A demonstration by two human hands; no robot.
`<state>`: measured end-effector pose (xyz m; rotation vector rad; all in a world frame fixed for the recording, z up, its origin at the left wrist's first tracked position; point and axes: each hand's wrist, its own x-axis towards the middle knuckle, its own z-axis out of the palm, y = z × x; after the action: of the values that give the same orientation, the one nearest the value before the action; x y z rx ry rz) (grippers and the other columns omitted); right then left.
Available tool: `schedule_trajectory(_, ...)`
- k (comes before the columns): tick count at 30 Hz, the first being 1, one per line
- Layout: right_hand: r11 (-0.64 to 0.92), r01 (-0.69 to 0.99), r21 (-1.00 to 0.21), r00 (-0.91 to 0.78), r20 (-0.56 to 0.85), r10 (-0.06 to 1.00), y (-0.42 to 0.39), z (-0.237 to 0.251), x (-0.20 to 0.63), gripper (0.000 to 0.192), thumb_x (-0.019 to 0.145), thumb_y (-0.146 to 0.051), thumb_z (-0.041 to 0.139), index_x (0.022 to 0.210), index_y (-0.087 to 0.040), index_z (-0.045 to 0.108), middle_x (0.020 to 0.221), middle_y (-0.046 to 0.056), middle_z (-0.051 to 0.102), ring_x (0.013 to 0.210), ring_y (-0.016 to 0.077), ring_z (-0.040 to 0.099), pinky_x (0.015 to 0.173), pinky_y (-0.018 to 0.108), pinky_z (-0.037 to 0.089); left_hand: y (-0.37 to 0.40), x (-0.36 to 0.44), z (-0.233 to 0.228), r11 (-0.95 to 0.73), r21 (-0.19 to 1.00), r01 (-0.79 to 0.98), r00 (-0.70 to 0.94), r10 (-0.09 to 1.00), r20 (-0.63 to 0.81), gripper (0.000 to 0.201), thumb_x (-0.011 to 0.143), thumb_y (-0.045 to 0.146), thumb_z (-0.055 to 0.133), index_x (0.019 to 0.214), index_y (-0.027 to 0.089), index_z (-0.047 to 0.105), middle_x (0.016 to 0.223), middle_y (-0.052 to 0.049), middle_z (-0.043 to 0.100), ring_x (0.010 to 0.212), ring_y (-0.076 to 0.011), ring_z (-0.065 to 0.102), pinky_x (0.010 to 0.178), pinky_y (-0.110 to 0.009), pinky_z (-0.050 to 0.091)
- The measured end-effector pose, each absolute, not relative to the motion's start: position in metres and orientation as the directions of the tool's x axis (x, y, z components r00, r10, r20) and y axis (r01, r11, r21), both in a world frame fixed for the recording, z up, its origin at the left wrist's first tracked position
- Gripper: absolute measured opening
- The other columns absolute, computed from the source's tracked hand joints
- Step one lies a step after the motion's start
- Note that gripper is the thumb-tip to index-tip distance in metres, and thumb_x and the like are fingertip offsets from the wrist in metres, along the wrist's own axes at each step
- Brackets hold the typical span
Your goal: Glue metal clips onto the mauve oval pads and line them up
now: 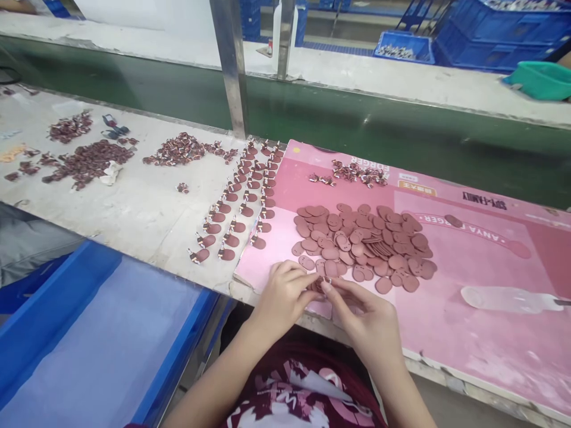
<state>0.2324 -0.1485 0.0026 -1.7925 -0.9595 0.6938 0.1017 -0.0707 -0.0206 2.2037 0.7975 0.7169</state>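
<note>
Together at the near edge of the pink board (468, 333), left hand (285, 297) and right hand (368, 321), fingers curled, pinching a small brown piece (320, 284), just beside the pile of brown ovals (366, 244).

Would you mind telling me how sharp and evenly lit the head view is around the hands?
Head view: light is soft and even, with faint shadows; the left hand and right hand look slightly soft, the brown discs are clearer, and the far crates are blurry.
</note>
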Motion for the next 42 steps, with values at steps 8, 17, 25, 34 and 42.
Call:
schedule_trajectory(8, -0.259, 0.381, -0.888, 0.528, -0.022, 0.849, -0.1467, 0.0048, 0.2315, 0.028, 0.073, -0.044, 0.069, 0.081, -0.018, 0.076, 0.075, 0.008, 0.074, 0.063, 0.0214, 0.071, 0.062, 0.03, 0.06, -0.0734, 0.1005, -0.017, -0.501, 0.797, 0.338, 0.674, 0.72, 0.167, 0.03, 0.082, 0.004, 0.063, 0.109, 0.014, 0.067, 0.088, -0.006, 0.072, 0.093, -0.022, 0.057, 0.085, -0.04, 0.051)
schedule_trajectory(17, -0.282, 0.429, -0.858, 0.547, -0.001, 0.837, -0.1467, 0.0057, 0.2289, 0.03, 0.073, -0.047, 0.069, 0.078, -0.018, 0.075, 0.071, 0.007, 0.073, 0.061, 0.0218, 0.07, 0.061, 0.031, 0.059, -0.0765, 0.1033, -0.0193, -0.495, 0.797, 0.345, 0.62, 0.758, 0.202, 0.029, 0.08, 0.0, 0.059, 0.104, 0.014, 0.069, 0.085, -0.007, 0.071, 0.09, -0.0209, 0.059, 0.083, -0.039, 0.053)
schedule_trajectory(25, -0.251, 0.483, -0.839, 0.538, 0.058, 0.841, -0.1478, 0.0031, 0.2285, 0.028, 0.075, -0.045, 0.067, 0.078, -0.018, 0.074, 0.071, 0.007, 0.073, 0.061, 0.0205, 0.069, 0.061, 0.029, 0.059, -0.076, 0.1031, -0.0186, -0.479, 0.806, 0.348, 0.62, 0.763, 0.185, 0.028, 0.081, 0.001, 0.058, 0.102, 0.014, 0.07, 0.084, -0.006, 0.071, 0.089, -0.0208, 0.058, 0.082, -0.038, 0.052)
schedule_trajectory(34, -0.207, 0.568, -0.796, 0.493, 0.128, 0.86, -0.1482, 0.0039, 0.2287, 0.027, 0.079, -0.044, 0.065, 0.079, -0.019, 0.073, 0.073, 0.006, 0.074, 0.062, 0.0201, 0.069, 0.061, 0.029, 0.058, -0.0762, 0.1031, -0.0176, -0.473, 0.809, 0.35, 0.623, 0.762, 0.176, 0.029, 0.082, 0.001, 0.055, 0.1, 0.016, 0.07, 0.084, -0.005, 0.07, 0.089, -0.0202, 0.058, 0.082, -0.037, 0.052)
schedule_trajectory(42, -0.165, 0.678, -0.716, 0.421, 0.194, 0.886, -0.1451, 0.007, 0.2299, 0.023, 0.083, -0.039, 0.06, 0.08, -0.021, 0.073, 0.071, 0.004, 0.073, 0.06, 0.0198, 0.069, 0.061, 0.029, 0.057, -0.0756, 0.1076, -0.0121, -0.457, 0.782, 0.424, 0.632, 0.768, 0.106, 0.027, 0.079, -0.002, 0.054, 0.092, 0.015, 0.071, 0.079, -0.006, 0.071, 0.084, -0.0214, 0.058, 0.08, -0.038, 0.05)
